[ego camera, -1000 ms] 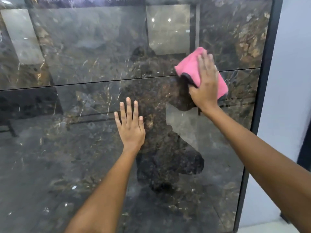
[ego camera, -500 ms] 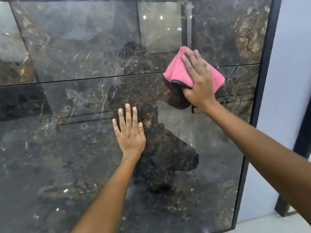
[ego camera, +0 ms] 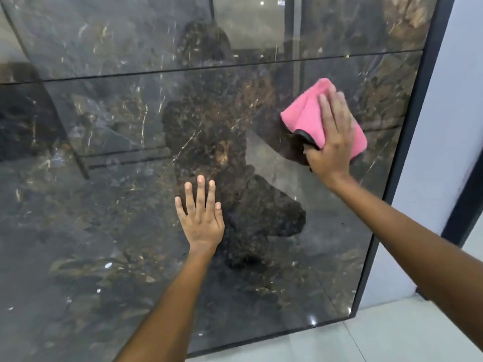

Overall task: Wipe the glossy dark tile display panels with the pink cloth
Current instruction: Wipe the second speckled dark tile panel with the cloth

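Observation:
A glossy dark marble tile panel [ego camera: 104, 231] fills most of the view, with a second panel [ego camera: 117, 35] above it past a thin horizontal joint. My right hand [ego camera: 332, 137] presses a folded pink cloth [ego camera: 305, 113] flat against the lower panel, below the joint and near its right side. The cloth has a dark edge under my thumb. My left hand [ego camera: 200, 215] lies flat on the lower panel with fingers spread, holding nothing, lower and to the left of the cloth.
A dark metal frame [ego camera: 407, 152] runs down the panels' right edge. Right of it stands a pale wall [ego camera: 449, 126]. Light floor tiles [ego camera: 379, 340] show at the bottom right. The panels mirror my dark silhouette and room lights.
My right hand has slid the pink cloth down from the joint onto the lower panel and toward the right. The view has tilted down, showing the floor. My left hand stays flat.

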A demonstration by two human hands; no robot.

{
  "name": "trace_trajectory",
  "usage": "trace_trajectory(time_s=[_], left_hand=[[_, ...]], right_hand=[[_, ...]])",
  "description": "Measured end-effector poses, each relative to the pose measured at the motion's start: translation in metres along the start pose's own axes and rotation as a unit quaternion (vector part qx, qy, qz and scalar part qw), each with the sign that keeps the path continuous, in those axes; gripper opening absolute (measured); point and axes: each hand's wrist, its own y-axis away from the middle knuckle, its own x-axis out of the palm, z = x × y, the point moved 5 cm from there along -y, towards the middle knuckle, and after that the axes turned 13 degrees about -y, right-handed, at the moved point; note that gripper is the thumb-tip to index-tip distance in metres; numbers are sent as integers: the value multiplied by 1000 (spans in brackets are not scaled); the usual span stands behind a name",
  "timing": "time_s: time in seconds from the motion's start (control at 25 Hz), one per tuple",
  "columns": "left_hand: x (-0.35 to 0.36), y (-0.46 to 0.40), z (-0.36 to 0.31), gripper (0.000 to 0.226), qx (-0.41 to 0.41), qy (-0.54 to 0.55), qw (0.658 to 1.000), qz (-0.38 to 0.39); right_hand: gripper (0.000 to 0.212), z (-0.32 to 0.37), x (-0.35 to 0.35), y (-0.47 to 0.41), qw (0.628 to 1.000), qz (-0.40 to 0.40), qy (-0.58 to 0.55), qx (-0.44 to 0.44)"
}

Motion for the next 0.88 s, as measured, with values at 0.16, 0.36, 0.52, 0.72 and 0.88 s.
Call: trace_trajectory(time_s=[0.16, 0.36, 0.52, 0.72, 0.88], left_hand=[[3, 10, -1, 54, 5, -2, 1000, -20], [7, 21, -3, 53, -8, 9, 1000, -16], [9, 41, -3, 53, -10, 24, 1000, 2], [16, 91, 5, 53, 22, 16, 999, 43], [23, 122, 1, 54, 22, 11, 997, 74]], right_hand=[[91, 17, 37, 140, 935, 260, 76, -229], [69, 13, 14, 39, 995, 58, -19, -85], [74, 70, 72, 87, 968, 128, 19, -214], [81, 49, 81, 214, 763, 441, 93, -464], [69, 11, 33, 111, 972, 192, 44, -130]])
